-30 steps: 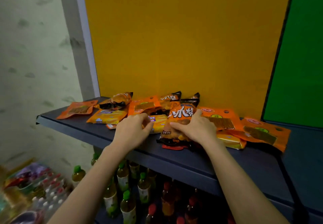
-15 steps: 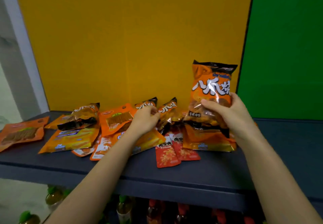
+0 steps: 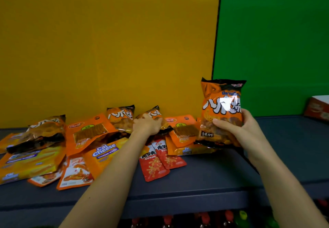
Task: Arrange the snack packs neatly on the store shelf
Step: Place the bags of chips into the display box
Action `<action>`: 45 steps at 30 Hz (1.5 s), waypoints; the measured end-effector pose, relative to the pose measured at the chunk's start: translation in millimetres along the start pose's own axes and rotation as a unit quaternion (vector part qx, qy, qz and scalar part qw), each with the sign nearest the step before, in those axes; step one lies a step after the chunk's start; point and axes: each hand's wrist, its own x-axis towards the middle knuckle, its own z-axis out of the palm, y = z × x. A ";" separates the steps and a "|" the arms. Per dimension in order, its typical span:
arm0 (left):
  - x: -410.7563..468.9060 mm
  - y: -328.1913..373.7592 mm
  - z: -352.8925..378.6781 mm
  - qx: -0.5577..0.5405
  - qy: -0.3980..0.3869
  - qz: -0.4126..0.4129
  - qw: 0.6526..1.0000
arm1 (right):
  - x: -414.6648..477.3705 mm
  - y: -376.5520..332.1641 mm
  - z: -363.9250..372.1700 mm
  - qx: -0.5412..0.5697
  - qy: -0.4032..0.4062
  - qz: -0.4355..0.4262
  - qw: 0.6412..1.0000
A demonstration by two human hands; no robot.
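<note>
A yellow back panel (image 3: 106, 41) meets a green panel (image 3: 276, 41). A red-and-white carton (image 3: 317, 109) sits far right. Bottle caps (image 3: 229, 215) show below, red and green.

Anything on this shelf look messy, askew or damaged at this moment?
Yes. The orange and yellow snack packs lie flat in an overlapping, skewed heap on the dark grey shelf; two red sachets slant out from under it. Only the orange bag in the right hand is upright. No visible damage.
</note>
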 end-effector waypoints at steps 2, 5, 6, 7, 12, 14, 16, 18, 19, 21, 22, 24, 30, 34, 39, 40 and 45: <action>1.4 1.9 2.2 -0.070 -0.026 -0.002 0.997 | -2.4 0.7 -3.1 -0.004 0.006 0.000 1.000; 2.6 2.9 4.2 -0.176 -0.055 0.013 0.983 | -6.0 0.7 -6.6 -0.007 0.018 -0.003 1.000; 3.0 3.4 3.8 -0.201 -0.054 0.017 0.978 | -6.9 0.9 -7.9 -0.008 0.023 -0.003 1.000; 2.3 4.0 2.3 -0.225 -0.050 0.018 0.973 | -7.6 1.1 -9.2 -0.009 0.027 -0.002 1.000; -6.8 5.1 -7.8 -0.289 -0.007 0.022 0.957 | -13.1 6.5 -17.1 -0.003 0.044 0.011 0.999; -9.4 4.6 -10.3 -0.306 0.015 0.048 0.951 | -16.6 8.5 -21.9 -0.002 0.051 0.014 0.999; -14.8 6.9 -12.5 -0.326 0.050 0.082 0.940 | -20.2 9.7 -30.0 0.005 0.061 0.018 0.998; -24.9 13.1 -15.2 -0.348 0.077 0.115 0.927 | -22.6 9.3 -39.1 0.021 0.072 0.021 0.997; -31.1 18.9 -15.6 -0.359 0.078 0.129 0.921 | -23.8 8.5 -45.3 0.027 0.076 0.021 0.997; -43.5 34.3 -14.3 -0.392 0.059 0.150 0.906 | -26.6 6.4 -59.6 0.032 0.084 0.018 0.996; -50.0 44.1 -12.2 -0.412 0.045 0.157 0.896 | -28.0 5.4 -68.6 0.029 0.089 0.017 0.995; -64.7 67.4 -5.3 -0.446 0.019 0.165 0.880 | -31.0 4.0 -90.8 0.024 0.106 0.014 0.994; -118.6 155.0 33.7 -0.487 -0.056 0.195 0.850 | -40.9 4.7 -182.2 -0.012 0.145 0.014 0.989; -159.3 221.1 69.7 -0.502 -0.112 0.215 0.830 | -47.8 1.9 -262.6 -0.039 0.168 0.014 0.985; -207.2 302.9 118.2 -0.525 -0.162 0.229 0.804 | -53.5 5.6 -368.2 -0.066 0.198 0.018 0.978; -216.0 318.1 127.9 -0.529 -0.169 0.232 0.798 | -54.1 7.7 -386.7 -0.068 0.203 0.019 0.977; -243.4 387.9 168.8 -0.531 -0.198 0.242 0.788 | -50.3 18.4 -463.8 -0.072 0.232 0.026 0.970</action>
